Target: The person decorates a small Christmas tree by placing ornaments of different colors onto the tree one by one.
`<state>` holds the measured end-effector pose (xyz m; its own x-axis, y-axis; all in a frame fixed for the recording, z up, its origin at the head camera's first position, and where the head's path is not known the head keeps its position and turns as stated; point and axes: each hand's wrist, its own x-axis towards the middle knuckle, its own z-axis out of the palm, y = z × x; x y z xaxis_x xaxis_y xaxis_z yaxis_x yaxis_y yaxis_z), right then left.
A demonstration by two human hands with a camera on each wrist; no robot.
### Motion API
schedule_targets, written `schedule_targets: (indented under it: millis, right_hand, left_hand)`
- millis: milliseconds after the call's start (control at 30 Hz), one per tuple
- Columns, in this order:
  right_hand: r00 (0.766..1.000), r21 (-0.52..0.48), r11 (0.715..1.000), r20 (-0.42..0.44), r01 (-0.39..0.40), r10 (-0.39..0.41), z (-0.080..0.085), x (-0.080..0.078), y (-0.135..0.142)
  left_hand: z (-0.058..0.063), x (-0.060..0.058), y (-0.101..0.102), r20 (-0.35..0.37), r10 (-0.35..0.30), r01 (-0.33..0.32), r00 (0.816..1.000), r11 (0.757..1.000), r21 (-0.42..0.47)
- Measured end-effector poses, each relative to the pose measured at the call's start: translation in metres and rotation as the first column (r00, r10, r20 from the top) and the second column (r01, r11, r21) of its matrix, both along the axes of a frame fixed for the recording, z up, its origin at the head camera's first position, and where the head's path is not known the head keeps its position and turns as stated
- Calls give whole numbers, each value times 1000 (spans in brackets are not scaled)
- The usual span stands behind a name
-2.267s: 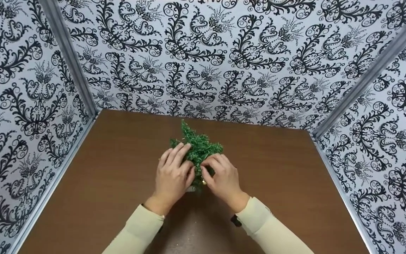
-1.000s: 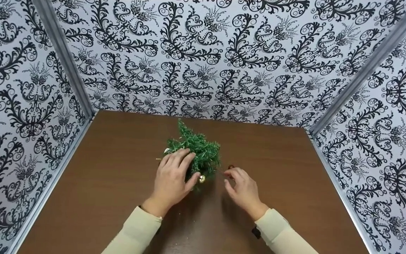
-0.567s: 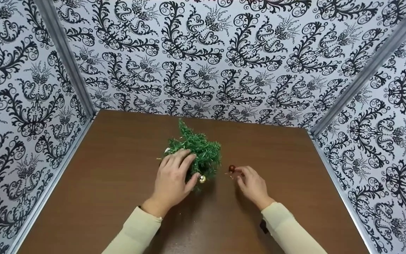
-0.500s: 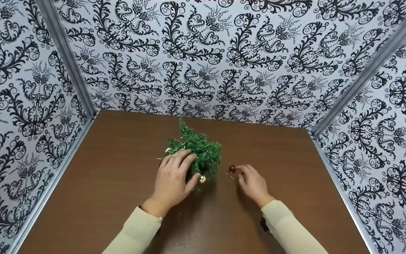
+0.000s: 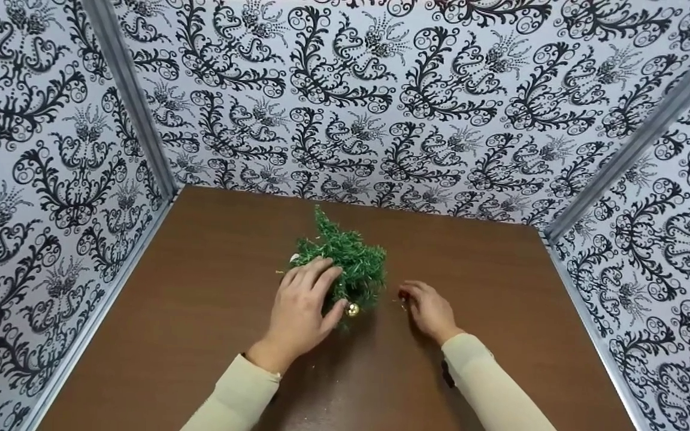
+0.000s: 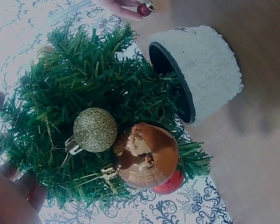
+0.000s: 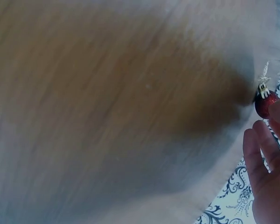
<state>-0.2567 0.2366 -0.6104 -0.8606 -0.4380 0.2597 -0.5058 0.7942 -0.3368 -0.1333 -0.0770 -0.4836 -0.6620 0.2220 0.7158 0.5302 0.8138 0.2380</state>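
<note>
A small artificial Christmas tree [image 5: 351, 257] stands on the table, its white fleecy pot [image 6: 205, 70] visible in the left wrist view. My left hand [image 5: 306, 311] rests on the tree's near left side, fingers bent loosely over the branches and thumb apart, beside a shiny gold bauble [image 5: 352, 309]. Also on the tree are a glittery gold bauble [image 6: 94, 129], a large coppery one [image 6: 147, 156] and a partly hidden red one [image 6: 170, 183]. To the right of the tree, my right hand [image 5: 433, 309] pinches a small dark red bauble [image 7: 266, 103] with a silvery cap and string.
The brown table [image 5: 225, 239] is enclosed by patterned black-and-white walls [image 5: 345, 108] at the back and both sides. Grey posts [image 5: 129, 96] mark the back corners. Tiny bright specks lie on the tabletop near the front.
My right hand has left the tree and gone right to the red bauble on the table, where its fingers have closed on it. My left hand stays at the tree, thumb now spread.
</note>
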Motion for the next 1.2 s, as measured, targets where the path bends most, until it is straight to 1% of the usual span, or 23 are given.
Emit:
schedule_targets:
  millis: [133,267,467,567,767,900,1033,1200]
  right_hand:
    - [1000,17,1000,-26,5,-4,0,0,1]
    - [999,40,999,-28,30,-29,1,1,-1]
    - [998,51,997,-32,62,-61,1,2,-3]
    - [997,49,996,-31,73,-72,2,2,-5]
    - [996,46,995,-28,89,-88,2,2,-8]
    - [995,39,994,-21,102,-101,0,3,-8]
    - [994,28,995,-42,100,-99,-3,3,-7]
    - [994,28,994,-53,102,-101,-4,3,-6]
  left_hand:
    - [3,1,1,2,5,-5,1000,1000,-4]
    - [6,2,5,-21,25,-25,999,999,-20]
    - [10,3,10,-51,83,-87,995,994,-66]
    - [11,3,10,-41,106,-108,994,992,-64]
    - [11,5,8,-11,89,-89,996,996,-14]
    - [10,5,5,-14,75,-75,997,997,-8]
    - [10,5,0,-4,63,-63,998,998,-9]
    - [12,6,-4,18,70,-70,997,998,5]
